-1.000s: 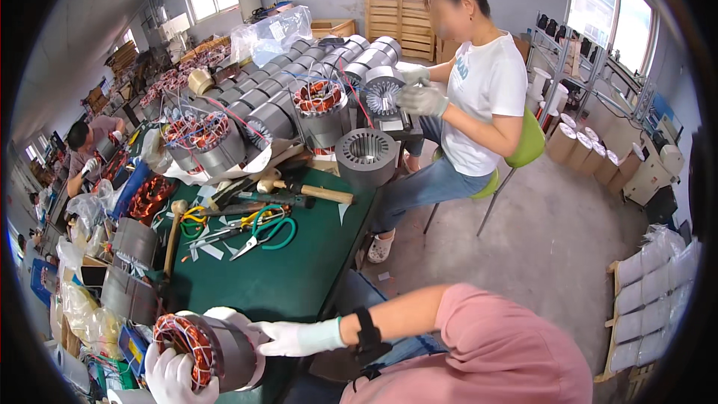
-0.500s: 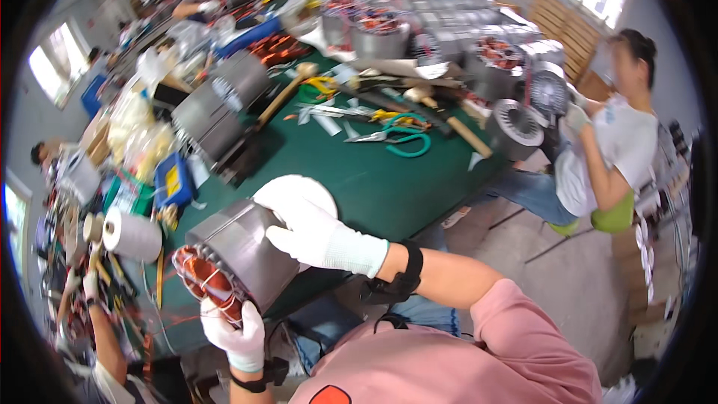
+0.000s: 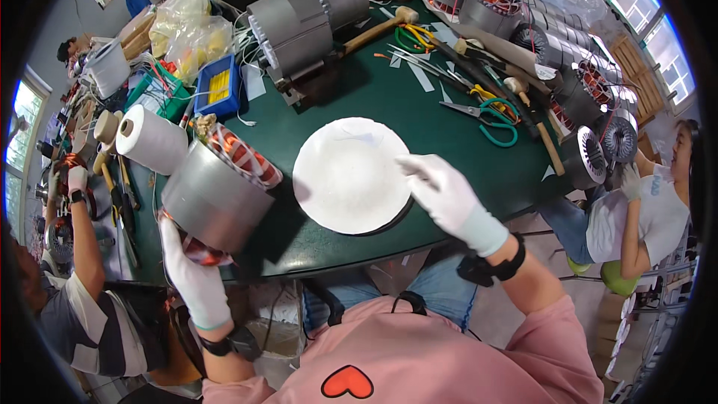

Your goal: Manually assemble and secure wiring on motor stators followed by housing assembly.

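Note:
A grey motor stator [image 3: 217, 198] with red-brown copper windings at both ends is tilted over the left part of the green table. My left hand [image 3: 193, 277], in a white glove, grips its lower end beside the windings; some fingers are hidden behind it. To the right of the stator lies a round white disc [image 3: 348, 194], with a small clear scrap near its far edge. My right hand [image 3: 449, 206], also gloved, is at the disc's right edge with fingers stretched out and nothing in them. Whether its fingertips touch the disc, I cannot tell.
Beyond the disc lie scissors [image 3: 486, 116], mallets [image 3: 404, 16] and pliers. A large grey motor housing [image 3: 299, 26] stands behind, near a blue bin [image 3: 217, 88]. White thread spools [image 3: 153, 138] stand at left. Several stators fill the back right. Co-workers sit on both sides.
The stator has moved left off the white disc and turned, its windings now facing up and away. My right hand has let go of it and moved right. The head view has shifted.

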`<action>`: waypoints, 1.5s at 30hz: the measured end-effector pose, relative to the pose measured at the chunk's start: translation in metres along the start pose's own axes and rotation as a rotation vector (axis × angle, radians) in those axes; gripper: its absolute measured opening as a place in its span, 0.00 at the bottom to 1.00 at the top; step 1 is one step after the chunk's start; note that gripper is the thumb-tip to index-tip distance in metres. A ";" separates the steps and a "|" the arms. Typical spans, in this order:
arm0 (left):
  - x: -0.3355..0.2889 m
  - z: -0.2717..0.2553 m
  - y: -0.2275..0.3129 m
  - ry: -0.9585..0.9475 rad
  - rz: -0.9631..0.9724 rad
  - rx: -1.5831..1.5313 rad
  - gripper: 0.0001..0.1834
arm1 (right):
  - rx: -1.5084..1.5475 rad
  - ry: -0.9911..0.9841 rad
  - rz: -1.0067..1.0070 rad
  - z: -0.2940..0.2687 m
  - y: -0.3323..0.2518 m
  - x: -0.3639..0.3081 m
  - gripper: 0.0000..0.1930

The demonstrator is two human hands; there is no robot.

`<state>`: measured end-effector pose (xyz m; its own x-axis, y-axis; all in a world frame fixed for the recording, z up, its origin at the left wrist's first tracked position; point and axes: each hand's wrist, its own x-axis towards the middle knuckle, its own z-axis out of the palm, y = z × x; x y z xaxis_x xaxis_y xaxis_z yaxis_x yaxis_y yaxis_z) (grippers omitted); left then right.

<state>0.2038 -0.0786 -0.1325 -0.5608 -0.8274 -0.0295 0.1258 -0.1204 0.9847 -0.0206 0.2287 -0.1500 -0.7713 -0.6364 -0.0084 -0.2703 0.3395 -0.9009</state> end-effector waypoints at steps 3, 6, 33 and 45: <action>0.035 -0.014 -0.002 -0.043 0.206 0.202 0.23 | 0.001 0.045 -0.017 -0.018 0.036 0.007 0.20; 0.057 -0.041 -0.011 -0.079 0.328 0.432 0.23 | -0.091 0.035 -0.020 -0.024 0.050 0.034 0.21; -0.095 -0.082 -0.031 -0.063 0.424 1.257 0.23 | 0.069 -0.847 -0.119 0.144 -0.089 -0.034 0.27; -0.100 -0.168 -0.101 0.560 0.376 1.122 0.29 | 0.024 -1.026 -0.276 0.222 -0.080 -0.079 0.22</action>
<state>0.3849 -0.0758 -0.2579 -0.1923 -0.8571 0.4779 -0.6994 0.4613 0.5459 0.1899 0.0979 -0.1740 0.1738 -0.9726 -0.1542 -0.3420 0.0872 -0.9356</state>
